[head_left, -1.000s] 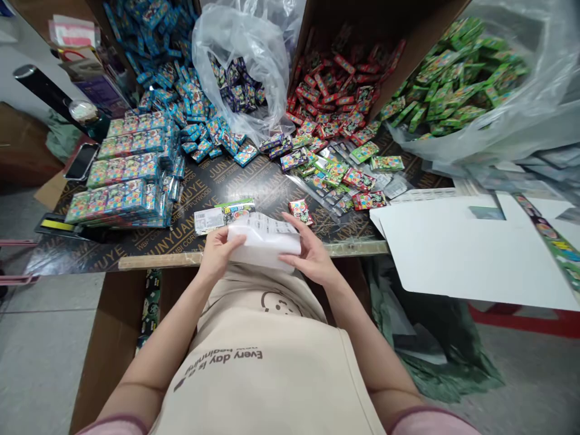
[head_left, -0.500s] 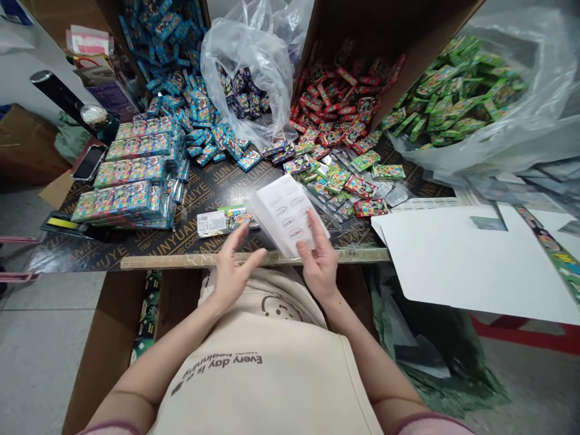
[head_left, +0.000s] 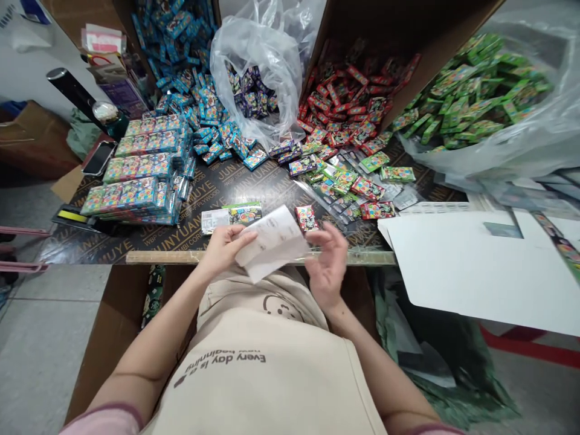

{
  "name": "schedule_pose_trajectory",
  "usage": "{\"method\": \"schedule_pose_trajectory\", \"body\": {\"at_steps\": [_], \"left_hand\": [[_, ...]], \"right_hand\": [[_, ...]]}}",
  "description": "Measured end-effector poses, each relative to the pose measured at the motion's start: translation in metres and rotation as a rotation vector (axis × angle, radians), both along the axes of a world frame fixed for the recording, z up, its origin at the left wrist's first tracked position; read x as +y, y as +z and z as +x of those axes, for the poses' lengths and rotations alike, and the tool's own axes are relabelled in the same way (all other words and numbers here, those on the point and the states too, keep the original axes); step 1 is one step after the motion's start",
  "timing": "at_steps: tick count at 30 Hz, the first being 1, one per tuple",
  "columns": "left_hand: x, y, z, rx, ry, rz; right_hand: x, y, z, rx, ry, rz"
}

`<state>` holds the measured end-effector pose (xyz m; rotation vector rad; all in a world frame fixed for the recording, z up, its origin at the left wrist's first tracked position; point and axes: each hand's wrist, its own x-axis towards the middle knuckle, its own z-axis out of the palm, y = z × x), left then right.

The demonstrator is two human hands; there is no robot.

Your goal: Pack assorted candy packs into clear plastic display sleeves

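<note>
Fingers of my left hand (head_left: 224, 246) pinching one creased white sheet (head_left: 274, 240), my right hand (head_left: 327, 260) loosely curled, one oblong red box (head_left: 307, 218) at the sheet's two o'clock

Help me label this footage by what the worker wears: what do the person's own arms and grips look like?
Pale pink sleeves with a darker mauve trim end around the elbows, leaving the forearms uncovered. The left grip and right grip are ungloved human hands. No watch or bracelet shows; the right is slightly blurred, so nail details can't be told.
</note>
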<state>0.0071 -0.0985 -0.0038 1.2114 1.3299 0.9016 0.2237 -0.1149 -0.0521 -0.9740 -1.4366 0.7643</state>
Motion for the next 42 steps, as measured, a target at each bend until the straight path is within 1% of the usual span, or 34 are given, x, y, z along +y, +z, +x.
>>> {"method": "schedule_pose_trajectory", "body": {"at_steps": [1,2,3,4,5,6,7,10,12,15,18,20,22,24,26,28,30,31,32,33,35,36,37,39,40,41,42], "left_hand": [[0.0,0.002,-0.003,0.059,-0.102,-0.016],[0.0,0.003,-0.004,0.102,-0.194,-0.029],[-0.001,0.004,-0.003,0.135,-0.27,-0.033],[-0.001,0.004,-0.001,0.156,-0.324,-0.03],[-0.001,0.003,0.002,0.167,-0.349,-0.016],[-0.001,0.003,0.005,0.172,-0.344,0.006],[-0.001,0.002,0.008,0.173,-0.314,0.031],[0.001,0.0,0.013,0.18,-0.187,0.083],[0.003,-0.002,0.014,0.209,-0.161,0.099],[0.006,-0.005,0.013,0.275,-0.173,0.14],[0.008,-0.007,0.013,0.321,-0.199,0.178],[0.007,-0.009,0.013,0.325,-0.218,0.192],[0.006,-0.01,0.014,0.302,-0.223,0.17],[0.005,-0.011,0.014,0.245,-0.212,0.103],[0.005,-0.013,0.015,0.155,-0.187,0.009],[0.005,-0.015,0.016,0.056,-0.164,-0.086],[0.006,-0.019,0.016,-0.004,-0.139,-0.143],[0.007,-0.021,0.015,-0.012,-0.118,-0.151],[0.008,-0.024,0.014,-0.007,-0.09,-0.144],[0.009,-0.026,0.013,0.007,-0.054,-0.128],[0.011,-0.03,0.011,0.039,0.013,-0.093],[0.013,-0.032,0.01,0.054,0.033,-0.079],[0.016,-0.034,0.009,0.069,0.039,-0.062],[0.024,-0.037,0.012,0.099,0.026,-0.003],[0.031,-0.039,0.015,0.115,0.011,0.039],[0.039,-0.041,0.02,0.133,-0.006,0.08],[0.048,-0.045,0.027,0.157,-0.024,0.115]], "right_hand": [[0.007,0.004,0.006,-0.025,-0.075,-0.015],[0.013,0.008,0.011,-0.06,-0.07,-0.053],[0.018,0.011,0.014,-0.092,0.0,-0.11],[0.021,0.014,0.016,-0.116,0.102,-0.18],[0.023,0.016,0.016,-0.126,0.193,-0.253],[0.024,0.017,0.015,-0.125,0.259,-0.319],[0.024,0.017,0.013,-0.116,0.291,-0.378],[0.022,0.017,0.006,-0.062,0.264,-0.486],[0.022,0.018,0.004,-0.034,0.253,-0.516],[0.023,0.02,0.005,-0.056,0.254,-0.514],[0.027,0.021,0.009,-0.118,0.297,-0.484],[0.028,0.02,0.011,-0.149,0.331,-0.445],[0.029,0.018,0.012,-0.176,0.34,-0.368],[0.028,0.017,0.012,-0.212,0.304,-0.247],[0.027,0.016,0.012,-0.259,0.239,-0.097],[0.025,0.018,0.013,-0.31,0.21,0.034],[0.026,0.018,0.015,-0.333,0.22,0.08],[0.029,0.017,0.016,-0.319,0.199,0.063],[0.033,0.014,0.017,-0.295,0.143,0.028],[0.039,0.009,0.019,-0.277,0.058,-0.016],[0.055,-0.007,0.023,-0.33,-0.13,-0.108],[0.063,-0.017,0.026,-0.412,-0.184,-0.154],[0.071,-0.027,0.029,-0.512,-0.192,-0.202],[0.083,-0.042,0.037,-0.664,-0.152,-0.26],[0.086,-0.046,0.043,-0.696,-0.15,-0.26],[0.088,-0.046,0.049,-0.7,-0.177,-0.24],[0.089,-0.044,0.055,-0.684,-0.236,-0.204]]}}
